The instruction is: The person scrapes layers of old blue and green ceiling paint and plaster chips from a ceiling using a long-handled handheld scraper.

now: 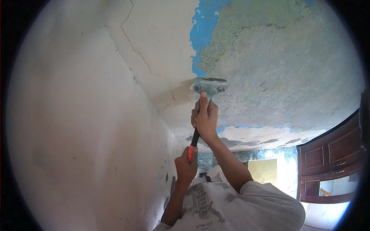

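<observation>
Both my hands grip a long-handled scraper with a black shaft and a red grip. Its wide metal head (210, 85), fixed with two screws, lies at the wall surface. My right hand (207, 119) is closed around the shaft just below the head, its thumb stretched up along it. Lower down, my left hand (186, 165) is wrapped round the red grip (190, 153) at the handle's end. Directly above the scraper head runs a strip of blue paint (202, 34), between cream paint (162, 34) and a bare grey-green patch (277, 73).
A plain pale wall (88, 134) meets the scraped surface at a corner on the left. A thin crack (135, 50) runs through the cream paint. At the right stands a dark brown wooden cabinet (331, 150). A bright opening (287, 169) shows beyond my shirt (246, 208).
</observation>
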Demonstrator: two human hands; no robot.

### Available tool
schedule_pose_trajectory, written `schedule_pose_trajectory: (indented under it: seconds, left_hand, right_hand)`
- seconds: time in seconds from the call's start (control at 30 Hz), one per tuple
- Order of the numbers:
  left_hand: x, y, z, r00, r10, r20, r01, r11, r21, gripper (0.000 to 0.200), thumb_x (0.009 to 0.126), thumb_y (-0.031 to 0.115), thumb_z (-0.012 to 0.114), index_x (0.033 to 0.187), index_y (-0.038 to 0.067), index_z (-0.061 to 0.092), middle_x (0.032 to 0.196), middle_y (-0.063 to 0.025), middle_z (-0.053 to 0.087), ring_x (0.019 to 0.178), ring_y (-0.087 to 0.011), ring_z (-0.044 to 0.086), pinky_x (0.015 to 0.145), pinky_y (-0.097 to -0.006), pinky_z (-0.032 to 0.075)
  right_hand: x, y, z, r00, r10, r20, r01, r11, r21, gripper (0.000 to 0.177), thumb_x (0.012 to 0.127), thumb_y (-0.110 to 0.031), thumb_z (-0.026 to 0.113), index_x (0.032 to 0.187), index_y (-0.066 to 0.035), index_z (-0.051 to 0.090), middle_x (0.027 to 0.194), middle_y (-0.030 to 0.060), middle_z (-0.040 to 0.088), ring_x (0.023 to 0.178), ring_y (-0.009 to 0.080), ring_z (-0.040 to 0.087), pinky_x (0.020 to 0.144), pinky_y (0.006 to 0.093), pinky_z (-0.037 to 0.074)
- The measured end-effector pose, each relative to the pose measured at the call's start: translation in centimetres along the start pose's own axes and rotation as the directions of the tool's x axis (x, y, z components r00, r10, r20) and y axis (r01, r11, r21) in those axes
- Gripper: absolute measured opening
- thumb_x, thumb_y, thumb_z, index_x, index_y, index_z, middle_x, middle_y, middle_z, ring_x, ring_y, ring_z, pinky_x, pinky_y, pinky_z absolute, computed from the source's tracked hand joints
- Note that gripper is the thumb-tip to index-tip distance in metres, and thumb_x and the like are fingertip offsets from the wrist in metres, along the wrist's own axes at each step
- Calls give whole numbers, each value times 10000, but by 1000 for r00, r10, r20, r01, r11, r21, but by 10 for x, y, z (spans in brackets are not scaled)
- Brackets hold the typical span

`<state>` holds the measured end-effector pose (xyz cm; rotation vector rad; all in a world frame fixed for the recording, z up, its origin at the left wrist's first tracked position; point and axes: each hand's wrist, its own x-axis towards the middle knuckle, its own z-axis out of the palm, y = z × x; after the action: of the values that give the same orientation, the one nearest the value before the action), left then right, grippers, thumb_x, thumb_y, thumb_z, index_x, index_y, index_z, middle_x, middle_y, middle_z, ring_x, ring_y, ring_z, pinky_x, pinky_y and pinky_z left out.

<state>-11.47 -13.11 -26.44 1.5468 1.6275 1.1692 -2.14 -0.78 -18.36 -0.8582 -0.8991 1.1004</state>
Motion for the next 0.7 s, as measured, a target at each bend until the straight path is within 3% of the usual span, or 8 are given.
schedule_pose_trajectory:
  seconds: [0.33,0.43,0.7]
  left_hand:
    - [0,-4,1,1000,-2,4,1,1000,24,310,1013,291,597,882,11,625,539,-120,507,434,-235,498,471,-368,397]
    - [2,-5,0,1000,12,4,-12,999,30,311,1013,293,595,885,10,626,536,-117,503,435,-235,498,473,-366,401]
    - [1,-7,3,1000,2,-9,-1,999,45,307,1018,286,586,883,13,624,540,-121,508,441,-225,503,477,-365,405]
  right_hand:
    - [0,3,0,1000,-5,-25,6,1000,23,489,1071,-407,450,701,-90,407,436,-22,391,333,69,408,323,259,314]
    - [0,6,-3,1000,-5,0,5,1000,-20,497,1065,-457,438,714,-115,353,528,-41,329,353,54,359,320,248,314]
    - [0,8,-2,1000,-10,-12,9,1000,-27,497,1066,-451,438,710,-117,350,527,-41,323,347,58,361,315,251,303]
